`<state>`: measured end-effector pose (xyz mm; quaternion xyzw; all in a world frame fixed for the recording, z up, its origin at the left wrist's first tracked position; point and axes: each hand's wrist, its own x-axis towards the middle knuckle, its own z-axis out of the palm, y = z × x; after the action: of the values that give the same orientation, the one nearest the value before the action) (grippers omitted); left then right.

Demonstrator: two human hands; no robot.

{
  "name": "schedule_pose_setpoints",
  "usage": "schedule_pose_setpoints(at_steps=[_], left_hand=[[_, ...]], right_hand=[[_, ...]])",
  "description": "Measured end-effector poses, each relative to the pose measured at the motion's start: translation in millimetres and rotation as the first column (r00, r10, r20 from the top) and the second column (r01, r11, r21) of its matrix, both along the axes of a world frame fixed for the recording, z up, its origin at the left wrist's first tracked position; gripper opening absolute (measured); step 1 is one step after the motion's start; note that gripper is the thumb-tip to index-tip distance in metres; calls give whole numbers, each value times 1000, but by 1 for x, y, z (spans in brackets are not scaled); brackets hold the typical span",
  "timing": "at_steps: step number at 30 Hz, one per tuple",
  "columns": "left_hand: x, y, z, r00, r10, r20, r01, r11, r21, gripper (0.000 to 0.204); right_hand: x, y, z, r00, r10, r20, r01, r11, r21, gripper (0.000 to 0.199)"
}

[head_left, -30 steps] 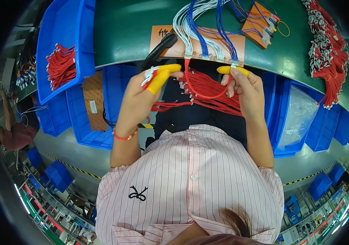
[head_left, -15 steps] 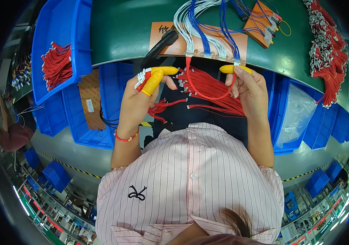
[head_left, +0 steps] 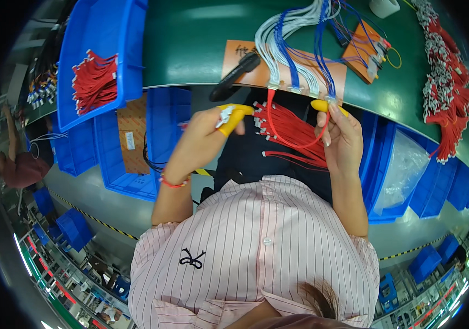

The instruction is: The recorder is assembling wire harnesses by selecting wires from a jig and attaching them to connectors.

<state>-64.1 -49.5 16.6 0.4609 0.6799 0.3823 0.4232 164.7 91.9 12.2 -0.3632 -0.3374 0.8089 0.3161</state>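
One red cable point(head_left: 270, 118) hangs in a loop between two white connector blocks at the table's front edge. My right hand point(head_left: 344, 134), a yellow cot on one finger, pinches its right end at the connector block point(head_left: 330, 100) below the blue wires. My left hand point(head_left: 204, 137), with yellow finger cots, is closed around red cables whose white plugs point(head_left: 225, 116) show between the fingers; most of their length is hidden. Its fingertips are left of the loop, apart from it. More red cables point(head_left: 295, 129) with white plugs lie across my lap.
White wires point(head_left: 267, 44) and blue wires point(head_left: 286, 52) run over an orange board. A black handle-like object point(head_left: 235, 77) lies on the table edge. Blue bins point(head_left: 135, 49) stand left, one holding red cables. A red cable heap point(head_left: 445, 82) hangs at right.
The whole view has shifted slightly. My left hand has turned, and the red cables hanging from it have swung mostly out of sight. My right hand stays at the loop's right end.
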Motion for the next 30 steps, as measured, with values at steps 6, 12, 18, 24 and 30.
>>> schedule_pose_setpoints(at_steps=[6, 12, 18, 24, 30], left_hand=[[33, 26, -10, 834, 162, 527, -144, 987, -75, 30], [47, 44, -18, 719, 145, 679, -254, 965, 62, 31], [46, 52, -5, 473, 185, 861, -243, 967, -75, 30], [48, 42, -3, 433, 150, 889, -178, 981, -79, 33], [62, -3, 6, 284, 148, 947, 120, 975, -189, 27]], right_hand=[[4, 3, 4, 993, 73, 97, -76, 997, 23, 34], [33, -38, -20, 757, 56, 651, -544, 606, 580, 17], [20, -65, -51, 547, 7, 837, -826, 167, 539, 20], [28, -33, -26, 682, 326, 654, -729, 369, 576, 14], [42, -7, -13, 873, 284, 396, -379, 907, 184, 10]])
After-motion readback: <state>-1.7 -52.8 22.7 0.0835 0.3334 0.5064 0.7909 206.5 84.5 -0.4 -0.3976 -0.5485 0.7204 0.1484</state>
